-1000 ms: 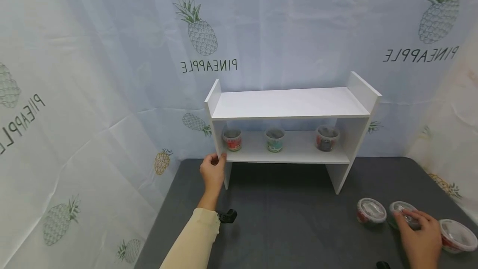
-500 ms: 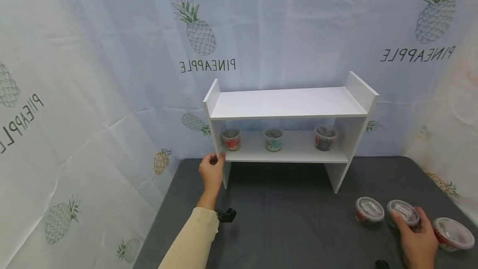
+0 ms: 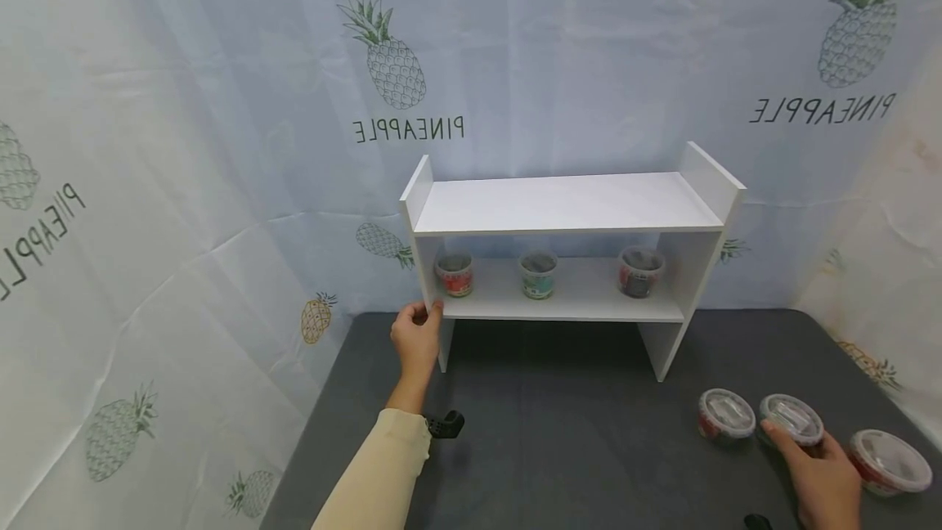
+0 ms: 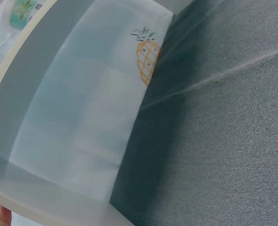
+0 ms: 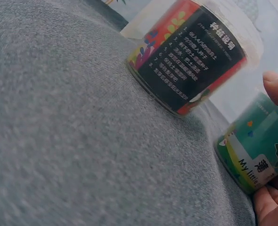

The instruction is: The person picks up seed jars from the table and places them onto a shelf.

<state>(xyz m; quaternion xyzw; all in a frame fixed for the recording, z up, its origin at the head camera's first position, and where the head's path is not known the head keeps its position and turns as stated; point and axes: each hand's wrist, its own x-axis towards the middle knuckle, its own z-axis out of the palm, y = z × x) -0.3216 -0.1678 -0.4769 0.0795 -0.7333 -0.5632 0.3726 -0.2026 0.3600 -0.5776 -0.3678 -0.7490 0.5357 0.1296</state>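
Note:
My left hand [image 3: 415, 342] pinches the front edge of the left side panel of a white two-tier shelf [image 3: 574, 201]; only its fingertips show at the corner of the left wrist view. At the lower right, my right hand [image 3: 820, 477] grips a green lidded plastic tub [image 3: 791, 417] round its side. The right wrist view shows the thumb high and fingers low against this green tub [image 5: 259, 146], which stands on the cloth. To its left is a lidded tub with a red and black label [image 5: 191, 61]. Another red-labelled lidded tub [image 3: 890, 462] sits right of the hand.
On the lower shelf board stand a red tub [image 3: 454, 276], a green tub [image 3: 538, 276] and a red and black tub [image 3: 640, 272], spaced apart. Dark grey cloth [image 3: 574, 448] covers the table. A pineapple-print curtain [image 3: 574, 47] hangs behind and at the sides.
My right hand has slid from the green tub's lid down to its side, thumb and fingers now round it. The left hand keeps its hold on the shelf.

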